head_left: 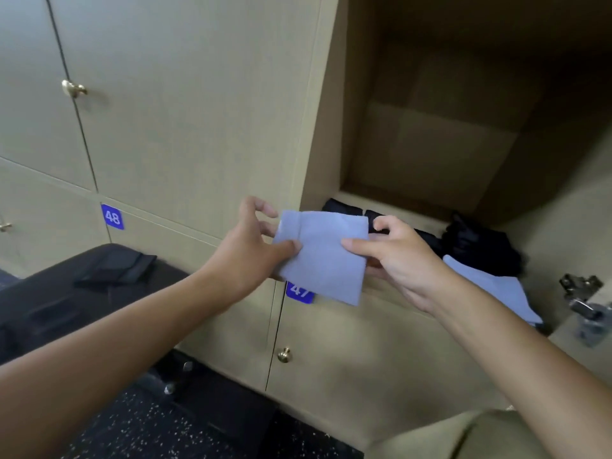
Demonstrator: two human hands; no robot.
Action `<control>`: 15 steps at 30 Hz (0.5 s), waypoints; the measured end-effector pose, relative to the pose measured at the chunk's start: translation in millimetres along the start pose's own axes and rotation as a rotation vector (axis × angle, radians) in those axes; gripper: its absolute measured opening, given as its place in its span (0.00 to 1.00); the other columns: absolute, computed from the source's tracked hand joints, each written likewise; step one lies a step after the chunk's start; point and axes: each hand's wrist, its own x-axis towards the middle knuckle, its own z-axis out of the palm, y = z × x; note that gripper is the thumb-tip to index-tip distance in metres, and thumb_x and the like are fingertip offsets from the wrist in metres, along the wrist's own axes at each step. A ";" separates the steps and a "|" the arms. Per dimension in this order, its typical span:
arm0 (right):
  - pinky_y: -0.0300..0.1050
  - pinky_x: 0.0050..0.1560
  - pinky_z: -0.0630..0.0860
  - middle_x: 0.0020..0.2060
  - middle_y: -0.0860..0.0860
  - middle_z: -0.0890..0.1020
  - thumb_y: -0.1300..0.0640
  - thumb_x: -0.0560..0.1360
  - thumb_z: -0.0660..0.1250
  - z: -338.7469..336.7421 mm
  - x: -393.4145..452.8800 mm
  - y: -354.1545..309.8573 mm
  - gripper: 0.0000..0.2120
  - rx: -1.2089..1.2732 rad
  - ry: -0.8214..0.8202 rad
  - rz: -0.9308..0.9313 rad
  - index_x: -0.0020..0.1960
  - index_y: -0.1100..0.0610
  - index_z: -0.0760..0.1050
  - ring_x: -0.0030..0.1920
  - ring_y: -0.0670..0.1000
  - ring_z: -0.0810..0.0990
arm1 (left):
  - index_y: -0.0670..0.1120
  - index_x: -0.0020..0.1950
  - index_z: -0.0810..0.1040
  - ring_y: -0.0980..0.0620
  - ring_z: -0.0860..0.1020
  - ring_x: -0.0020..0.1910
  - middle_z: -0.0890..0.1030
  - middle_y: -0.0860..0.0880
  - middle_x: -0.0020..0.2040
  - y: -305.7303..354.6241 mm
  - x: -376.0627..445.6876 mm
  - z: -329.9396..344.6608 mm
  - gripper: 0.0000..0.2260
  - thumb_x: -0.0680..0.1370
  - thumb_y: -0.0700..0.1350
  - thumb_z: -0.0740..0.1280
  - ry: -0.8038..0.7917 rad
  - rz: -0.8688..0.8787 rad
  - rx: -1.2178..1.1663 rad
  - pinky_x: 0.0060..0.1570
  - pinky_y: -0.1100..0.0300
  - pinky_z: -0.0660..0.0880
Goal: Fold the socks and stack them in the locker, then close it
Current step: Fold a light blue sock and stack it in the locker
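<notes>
A folded pale blue sock (323, 256) hangs in the air just in front of the open locker (430, 150). My left hand (251, 250) pinches its left edge with thumb on top. My right hand (394, 256) pinches its right edge. On the locker floor lie black socks (344, 207) at the front left, a dark bundle of black socks (480, 250) further right, and another pale blue sock (496, 289) at the front right, partly behind my right forearm.
The open locker door's metal hinge (583, 299) juts out at the right. Closed lockers with brass knobs (73, 88) fill the left; labels 48 (112, 217) and 47 (299, 291) mark the lower doors. A black bench (82, 293) with a dark pouch (116, 266) stands at the lower left.
</notes>
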 end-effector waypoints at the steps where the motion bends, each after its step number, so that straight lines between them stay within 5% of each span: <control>1: 0.55 0.53 0.79 0.50 0.56 0.86 0.62 0.75 0.75 -5.5 -0.1 1.0 0.17 -0.023 0.012 -0.019 0.52 0.55 0.66 0.49 0.54 0.83 | 0.50 0.59 0.64 0.56 0.81 0.29 0.79 0.47 0.51 -0.6 1.7 4.4 0.18 0.79 0.39 0.71 -0.028 0.007 0.020 0.33 0.64 0.78; 5: 0.50 0.46 0.74 0.38 0.53 0.77 0.62 0.75 0.75 -27.3 0.5 6.2 0.15 -0.102 0.058 -0.088 0.39 0.54 0.69 0.43 0.51 0.78 | 0.53 0.51 0.71 0.51 0.78 0.33 0.79 0.50 0.51 -4.2 10.1 23.4 0.10 0.80 0.39 0.68 -0.118 0.085 0.101 0.36 0.55 0.74; 8: 0.40 0.42 0.75 0.38 0.51 0.82 0.63 0.76 0.73 -41.3 -0.7 6.6 0.05 -0.109 0.108 -0.119 0.42 0.57 0.80 0.40 0.46 0.79 | 0.49 0.48 0.78 0.58 0.69 0.29 0.76 0.56 0.39 -5.9 13.6 40.7 0.06 0.81 0.38 0.67 -0.131 0.123 0.093 0.31 0.67 0.67; 12: 0.35 0.41 0.77 0.42 0.51 0.85 0.65 0.77 0.71 -60.4 -3.7 1.6 0.07 -0.074 0.158 -0.118 0.51 0.57 0.86 0.41 0.42 0.81 | 0.49 0.48 0.80 0.53 0.64 0.31 0.70 0.49 0.36 -7.7 21.7 61.9 0.03 0.78 0.41 0.72 -0.118 0.126 0.011 0.32 0.63 0.64; 15: 0.33 0.41 0.78 0.45 0.51 0.86 0.64 0.75 0.74 -81.7 -7.2 -1.6 0.09 -0.072 0.179 -0.104 0.54 0.56 0.86 0.44 0.43 0.84 | 0.50 0.50 0.81 0.54 0.69 0.31 0.75 0.57 0.37 -5.7 28.6 81.5 0.06 0.76 0.43 0.76 -0.134 0.099 -0.051 0.34 0.62 0.68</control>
